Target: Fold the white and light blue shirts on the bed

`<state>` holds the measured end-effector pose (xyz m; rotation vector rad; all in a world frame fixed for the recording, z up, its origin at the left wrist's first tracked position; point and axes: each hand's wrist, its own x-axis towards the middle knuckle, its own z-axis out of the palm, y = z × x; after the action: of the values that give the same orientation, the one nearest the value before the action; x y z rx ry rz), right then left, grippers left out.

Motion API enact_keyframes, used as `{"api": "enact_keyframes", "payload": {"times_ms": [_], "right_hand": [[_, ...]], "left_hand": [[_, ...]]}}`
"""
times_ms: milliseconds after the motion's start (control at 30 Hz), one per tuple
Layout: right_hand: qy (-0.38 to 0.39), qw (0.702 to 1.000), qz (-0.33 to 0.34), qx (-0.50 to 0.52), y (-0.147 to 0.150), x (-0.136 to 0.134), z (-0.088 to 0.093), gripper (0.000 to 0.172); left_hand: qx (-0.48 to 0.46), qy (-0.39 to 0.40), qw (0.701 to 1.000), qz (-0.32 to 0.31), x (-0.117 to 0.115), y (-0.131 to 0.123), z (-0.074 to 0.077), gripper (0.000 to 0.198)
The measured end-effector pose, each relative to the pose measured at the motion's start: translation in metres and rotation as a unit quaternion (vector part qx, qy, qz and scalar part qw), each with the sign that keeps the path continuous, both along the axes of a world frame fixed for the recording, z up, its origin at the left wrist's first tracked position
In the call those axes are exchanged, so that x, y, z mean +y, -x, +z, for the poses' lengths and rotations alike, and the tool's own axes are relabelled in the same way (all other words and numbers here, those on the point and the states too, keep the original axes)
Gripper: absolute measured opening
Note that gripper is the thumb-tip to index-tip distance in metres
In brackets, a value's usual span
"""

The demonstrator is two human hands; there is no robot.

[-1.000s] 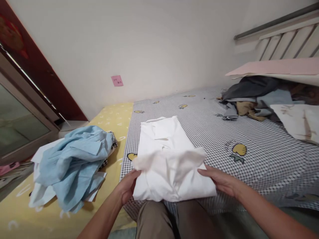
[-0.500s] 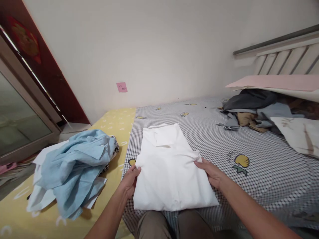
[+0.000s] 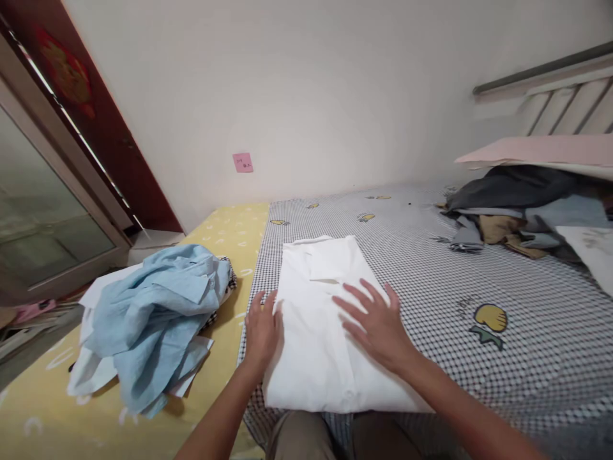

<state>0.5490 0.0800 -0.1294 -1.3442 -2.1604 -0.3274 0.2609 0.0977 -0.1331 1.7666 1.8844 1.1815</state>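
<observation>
1. Resting both hands on the folded white shirt [image 3: 316,345], which lies flat at the lower middle of the frame on a checked, pineapple-print bedsheet [image 3: 527,345], with its collar [image 3: 316,252] toward the far side and its near edge just above my khaki trousers [image 3: 299,437].
2. My left hand [image 3: 262,332] sits at the shirt's left edge, its fingers extended and close together. It is not gripping anything.
3. My right hand [image 3: 376,326] is spread wide over the shirt's right half, with its fingers fanned apart and nothing pinched. I cannot tell whether every fingertip is touching the cloth.
4. The shirt looks light, soft and limp, and it would probably slide apart if I pinched only the top layer. The best hold seems to be with both hands, low along the opposite folded edges, so the whole stack stays supported.
5. Just left of the shirt, a crumpled pale blue shirt [image 3: 153,319] lies on a yellow bedsheet [image 3: 225,239], with white cloth [image 3: 93,374] beneath it.
6. At the upper right, a heap of dark and tan clothes [image 3: 507,204] lies under a pink board [image 3: 541,150]. A pink note [image 3: 242,162] is stuck to the wall at upper middle.
</observation>
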Motion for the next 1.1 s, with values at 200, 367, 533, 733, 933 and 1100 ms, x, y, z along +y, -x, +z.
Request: {"api": "enact_keyframes", "payload": {"times_ms": [200, 367, 533, 733, 933, 1100], "right_hand": [[0.258, 0.966, 0.001, -0.011, 0.013, 0.019, -0.053, 0.046], [0.286, 0.958, -0.003, 0.015, 0.004, 0.029, -0.07, 0.048], [0.293, 0.956, -0.006, 0.01, 0.006, 0.03, -0.068, 0.049], [0.322, 0.946, -0.013, -0.027, 0.01, 0.03, -0.056, 0.053], [0.347, 0.937, 0.007, -0.049, 0.01, 0.029, -0.032, 0.057], [0.303, 0.953, 0.005, -0.032, -0.033, -0.008, -0.019, 0.066]], "left_hand": [[0.275, 0.081, 0.947, -0.145, 0.015, 0.015, -0.033, 0.044], [0.179, 0.129, 0.966, -0.132, 0.038, 0.019, -0.04, 0.047], [0.162, 0.114, 0.976, -0.091, 0.031, 0.027, -0.03, 0.042], [0.204, -0.007, 0.977, -0.057, -0.039, 0.026, 0.019, 0.05], [0.305, 0.057, 0.892, -0.328, -0.083, 0.025, -0.01, 0.051], [0.372, 0.064, 0.897, -0.229, -0.074, 0.09, -0.042, 0.066]]}}
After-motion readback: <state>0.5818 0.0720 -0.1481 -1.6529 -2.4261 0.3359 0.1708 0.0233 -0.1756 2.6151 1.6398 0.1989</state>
